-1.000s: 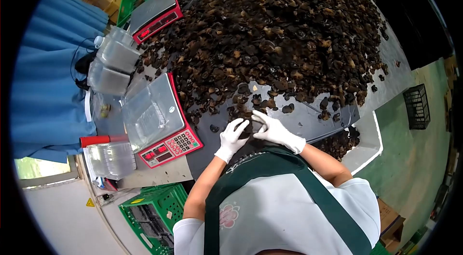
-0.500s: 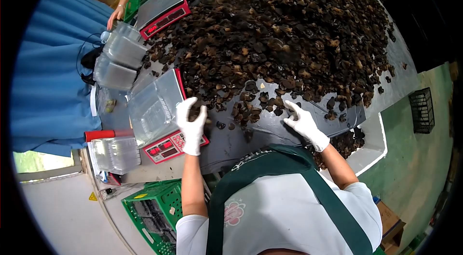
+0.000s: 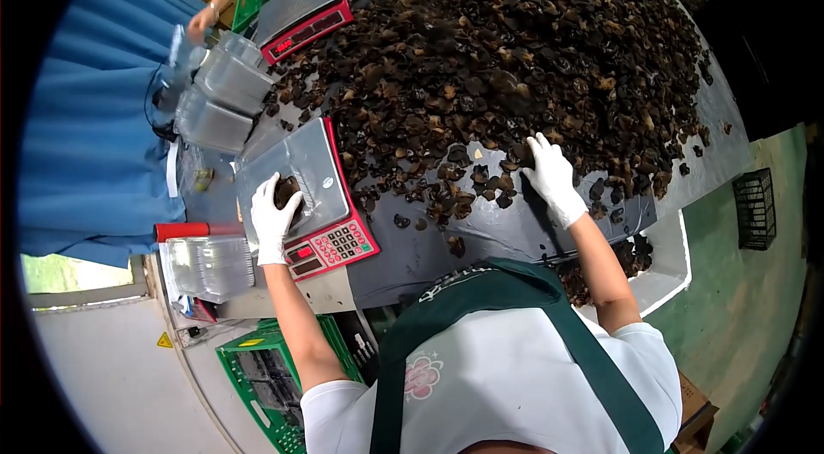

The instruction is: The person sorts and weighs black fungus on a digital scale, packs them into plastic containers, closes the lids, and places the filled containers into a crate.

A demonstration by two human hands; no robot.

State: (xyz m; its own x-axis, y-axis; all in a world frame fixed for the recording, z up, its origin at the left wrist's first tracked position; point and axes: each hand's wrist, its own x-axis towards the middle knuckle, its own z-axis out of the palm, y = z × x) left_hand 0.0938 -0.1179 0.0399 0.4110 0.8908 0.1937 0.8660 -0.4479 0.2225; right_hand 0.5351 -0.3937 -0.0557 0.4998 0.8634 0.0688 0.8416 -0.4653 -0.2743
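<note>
My left hand (image 3: 273, 218), in a white glove, curls around some dark wood ear mushrooms (image 3: 287, 190). It is over a clear plastic container (image 3: 257, 175), which rests on the red scale with a grey plate (image 3: 324, 184). At the near edge of a big heap of wood ear mushrooms (image 3: 515, 68) is my right hand (image 3: 554, 182), also gloved. Its fingers are apart and their tips reach the mushrooms; nothing shows in its grasp.
Beyond, a co-worker's hand (image 3: 202, 23) is at stacked clear containers (image 3: 225, 93), beside a second red scale (image 3: 305, 16). More containers (image 3: 209, 268) stand at the near left. A white bin (image 3: 674, 265) holding mushrooms sits below the table's right edge.
My left hand has moved left with the mushrooms, from the scale's right edge to over the container. My right hand has moved forward to the heap. The co-worker's hand has shifted at the containers.
</note>
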